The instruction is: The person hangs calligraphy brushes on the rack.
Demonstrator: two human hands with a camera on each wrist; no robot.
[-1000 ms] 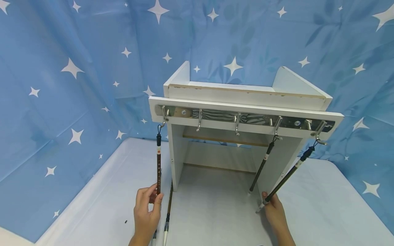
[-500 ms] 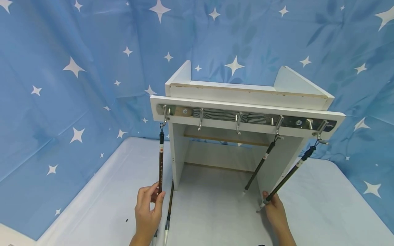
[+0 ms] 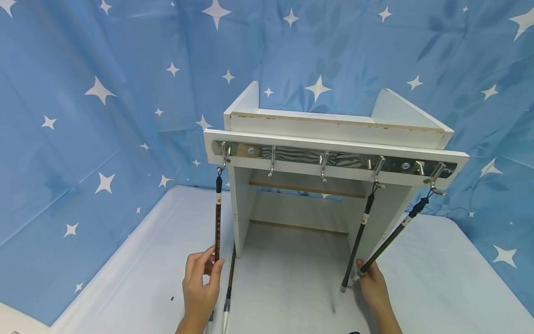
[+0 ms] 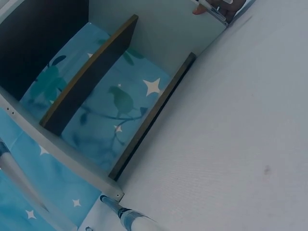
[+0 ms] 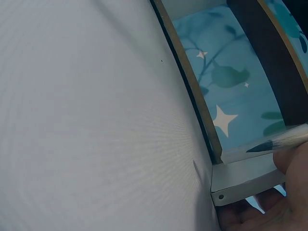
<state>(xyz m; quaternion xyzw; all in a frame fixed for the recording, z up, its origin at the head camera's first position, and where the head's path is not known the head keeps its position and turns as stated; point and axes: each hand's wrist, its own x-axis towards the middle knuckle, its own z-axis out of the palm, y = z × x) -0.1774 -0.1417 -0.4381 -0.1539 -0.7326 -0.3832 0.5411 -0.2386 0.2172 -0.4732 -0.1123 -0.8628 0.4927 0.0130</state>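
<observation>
A white shelf rack with a hook rail (image 3: 292, 169) stands on the table. From its leftmost hook hangs a brown calligraphy brush (image 3: 218, 213) by its loop. My left hand (image 3: 200, 283) pinches that brush low on the handle, and its lower end is hidden behind the hand. My right hand (image 3: 374, 287) grips the front lower part of the rack's right side panel (image 5: 250, 190), thumb inside and fingers outside. A dark brush (image 3: 392, 243) on the rightmost hook slants across this hand, its clear-capped tip (image 5: 260, 147) near the thumb. Another brush (image 3: 356, 250) hangs from the hook beside it.
Two brushes lie on the white tabletop at the rack's left: one with a clear cap (image 3: 226, 306), the other (image 3: 210, 320) partly behind my left hand. The two middle hooks (image 3: 271, 162) carry nothing. A blue star-patterned curtain (image 3: 125, 139) encloses the back.
The brush on the second hook from the right swung back slightly, then forward, its lower end now near the rightmost brush's tip. Both hands keep their holds; the view shifted slightly.
</observation>
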